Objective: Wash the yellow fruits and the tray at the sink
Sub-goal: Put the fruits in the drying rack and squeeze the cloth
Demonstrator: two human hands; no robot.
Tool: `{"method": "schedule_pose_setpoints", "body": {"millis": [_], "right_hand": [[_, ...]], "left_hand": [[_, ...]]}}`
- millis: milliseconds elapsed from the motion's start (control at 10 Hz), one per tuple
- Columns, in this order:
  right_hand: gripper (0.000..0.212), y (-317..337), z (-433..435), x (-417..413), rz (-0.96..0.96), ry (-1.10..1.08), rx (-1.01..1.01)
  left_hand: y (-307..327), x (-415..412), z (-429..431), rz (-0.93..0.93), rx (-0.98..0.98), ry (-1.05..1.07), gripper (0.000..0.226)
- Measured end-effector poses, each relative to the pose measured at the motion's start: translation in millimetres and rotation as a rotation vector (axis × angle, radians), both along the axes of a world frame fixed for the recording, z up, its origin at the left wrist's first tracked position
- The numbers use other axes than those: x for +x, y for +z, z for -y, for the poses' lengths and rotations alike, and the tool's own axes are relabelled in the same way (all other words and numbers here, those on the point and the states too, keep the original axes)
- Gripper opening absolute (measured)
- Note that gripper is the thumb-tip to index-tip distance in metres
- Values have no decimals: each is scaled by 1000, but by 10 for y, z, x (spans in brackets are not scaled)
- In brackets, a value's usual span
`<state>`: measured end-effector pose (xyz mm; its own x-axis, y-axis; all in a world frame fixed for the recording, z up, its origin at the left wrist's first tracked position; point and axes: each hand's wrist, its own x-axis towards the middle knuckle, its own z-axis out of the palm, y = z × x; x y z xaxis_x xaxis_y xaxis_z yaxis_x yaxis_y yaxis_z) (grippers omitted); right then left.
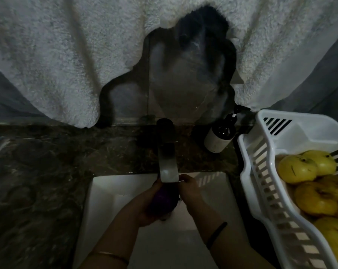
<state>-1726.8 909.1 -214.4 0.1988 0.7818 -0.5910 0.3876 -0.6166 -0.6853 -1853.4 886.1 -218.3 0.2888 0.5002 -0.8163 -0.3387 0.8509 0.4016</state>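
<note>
Over the white sink (pixel 106 191), under the faucet spout (pixel 168 167), my left hand (pixel 145 208) cups a dark purple round object (pixel 162 199). My right hand (pixel 189 191) curls around its right side, fingertips up by the spout. Several yellow fruits (pixel 296 167) lie in the white slotted tray (pixel 261 181) on the counter to the right of the sink. The scene is dim, and I cannot make out any water flow.
A dark pump bottle with a white label (pixel 219 135) stands behind the sink, right of the faucet. Dark marble counter (pixel 38 171) spreads to the left. A white towel (pixel 57 55) hangs over the mirror behind.
</note>
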Motion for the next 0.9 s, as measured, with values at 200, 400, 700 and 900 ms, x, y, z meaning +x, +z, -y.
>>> {"method": "schedule_pose_setpoints", "body": {"millis": [200, 400, 700, 900], "right_hand": [[44, 429, -322, 30, -91, -171, 207], [35, 807, -504, -64, -272, -92, 216], [90, 647, -326, 76, 89, -76, 283], [20, 960, 259, -154, 78, 30, 366]], "left_hand": [[174, 98, -48, 113, -1, 212, 49], [271, 155, -133, 100, -47, 342, 36], [622, -139, -29, -24, -106, 340, 49], [1015, -287, -1, -18, -54, 394, 47]]}}
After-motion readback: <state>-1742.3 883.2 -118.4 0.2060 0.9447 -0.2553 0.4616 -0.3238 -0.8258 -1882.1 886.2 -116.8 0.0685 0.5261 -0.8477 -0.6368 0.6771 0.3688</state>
